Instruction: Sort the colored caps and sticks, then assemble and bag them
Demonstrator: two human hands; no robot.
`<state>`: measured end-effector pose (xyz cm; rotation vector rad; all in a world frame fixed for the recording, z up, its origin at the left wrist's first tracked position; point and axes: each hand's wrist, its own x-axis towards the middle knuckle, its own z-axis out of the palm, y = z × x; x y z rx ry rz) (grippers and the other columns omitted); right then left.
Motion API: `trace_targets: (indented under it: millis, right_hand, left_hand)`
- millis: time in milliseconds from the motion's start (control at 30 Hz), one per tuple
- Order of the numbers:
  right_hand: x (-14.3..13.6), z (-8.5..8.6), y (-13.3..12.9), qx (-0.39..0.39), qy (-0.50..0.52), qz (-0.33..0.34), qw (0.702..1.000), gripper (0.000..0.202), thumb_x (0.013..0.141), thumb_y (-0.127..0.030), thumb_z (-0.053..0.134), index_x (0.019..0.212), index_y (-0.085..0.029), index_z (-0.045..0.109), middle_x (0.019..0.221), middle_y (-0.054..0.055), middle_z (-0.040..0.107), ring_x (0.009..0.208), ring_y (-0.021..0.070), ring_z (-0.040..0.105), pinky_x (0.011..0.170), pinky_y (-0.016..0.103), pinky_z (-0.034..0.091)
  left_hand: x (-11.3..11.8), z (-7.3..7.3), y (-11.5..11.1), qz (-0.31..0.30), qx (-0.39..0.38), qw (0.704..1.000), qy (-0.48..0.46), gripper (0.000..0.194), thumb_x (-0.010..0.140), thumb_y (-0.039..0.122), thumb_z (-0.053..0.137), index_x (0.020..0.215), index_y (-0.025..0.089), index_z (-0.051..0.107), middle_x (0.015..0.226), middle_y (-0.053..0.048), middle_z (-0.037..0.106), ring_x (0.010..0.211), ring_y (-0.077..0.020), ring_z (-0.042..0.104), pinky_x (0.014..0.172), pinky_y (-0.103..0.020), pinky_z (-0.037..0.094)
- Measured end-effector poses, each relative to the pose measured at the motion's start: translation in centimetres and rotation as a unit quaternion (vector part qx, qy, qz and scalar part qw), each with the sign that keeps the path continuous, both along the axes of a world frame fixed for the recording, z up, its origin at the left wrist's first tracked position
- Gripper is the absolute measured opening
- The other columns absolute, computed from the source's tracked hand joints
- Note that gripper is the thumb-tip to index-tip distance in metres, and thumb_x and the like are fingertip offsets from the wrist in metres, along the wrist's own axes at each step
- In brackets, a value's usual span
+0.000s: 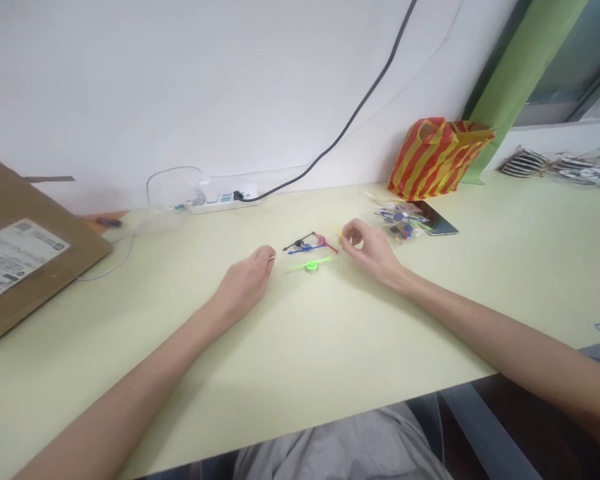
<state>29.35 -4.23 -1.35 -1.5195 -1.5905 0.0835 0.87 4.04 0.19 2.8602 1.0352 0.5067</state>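
Observation:
In the head view, my right hand pinches a yellow arrow spinner between thumb and fingers at the middle of the table. My left hand is closed, its fingertips pressed together, with a small pale sliver showing at them; I cannot make out what it is. Between the hands lies a small cluster: a black arrow spinner, a blue arrow spinner and a red arrow spinner, their pointers overlapping. Closer to me, apart from these, a bright green arrow spinner lies on its round clear base.
Behind my right hand, a clear plastic bag of spinners lies against a dark phone. A red-and-yellow striped bag stands behind. A power strip sits along the wall; a cardboard box occupies the left of the table.

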Motion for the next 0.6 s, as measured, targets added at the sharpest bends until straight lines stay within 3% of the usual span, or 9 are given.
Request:
trace_targets:
  millis: [100,200,333,467,600]
  right_hand:
    - [-1.0,0.7,-0.8,0.026,0.061,0.026,0.997,0.005,0.086,-0.02,0.061,0.084,-0.02,0.057,0.08,0.001,0.064,0.071,0.0158,0.057,0.068,0.03,0.045]
    - [-2.9,1.5,-2.1,0.019,0.136,0.088,0.987,0.003,0.086,-0.02,0.062,0.086,-0.019,0.059,0.083,0.001,0.065,0.07,0.014,0.059,0.067,0.028,0.047]
    - [-6.2,2.0,-4.2,-0.032,0.214,0.206,0.954,0.002,0.087,-0.018,0.062,0.088,-0.018,0.061,0.085,0.001,0.065,0.074,0.0132,0.06,0.07,0.027,0.049]
    - [-7.7,1.7,-5.2,-0.077,0.21,0.278,0.934,0.008,0.084,-0.011,0.062,0.084,-0.018,0.059,0.08,-0.001,0.063,0.07,0.012,0.056,0.07,0.027,0.048]
    - [-7.1,1.7,-4.9,-0.105,0.178,0.303,0.93,0.011,0.083,-0.007,0.06,0.08,-0.018,0.057,0.077,-0.002,0.06,0.07,0.0117,0.054,0.069,0.026,0.045]
  left_hand:
    - [-0.1,0.1,-0.1,0.004,-0.003,0.999,-0.05,0.023,0.104,0.026,0.029,0.116,0.019,0.049,0.093,-0.006,0.066,0.069,-0.0196,0.061,0.066,-0.031,0.042]
    - [0.1,0.1,-1.2,-0.029,0.021,0.994,-0.104,0.023,0.101,0.022,0.034,0.115,0.019,0.052,0.088,-0.003,0.065,0.069,-0.0168,0.061,0.066,-0.028,0.043]
    - [1.2,0.0,-3.8,-0.108,0.056,0.982,-0.146,0.026,0.096,0.036,0.055,0.116,0.019,0.055,0.077,0.002,0.061,0.061,-0.013,0.059,0.059,-0.024,0.041]
    - [2.1,-0.6,-5.1,-0.204,0.082,0.962,-0.161,0.008,0.097,0.026,0.054,0.092,0.02,0.052,0.066,0.005,0.057,0.05,-0.0091,0.05,0.05,-0.021,0.032]
    - [2.2,-1.0,-4.7,-0.235,0.103,0.953,-0.159,0.021,0.098,0.025,0.054,0.08,0.021,0.045,0.059,0.007,0.053,0.046,-0.0083,0.046,0.047,-0.022,0.029]
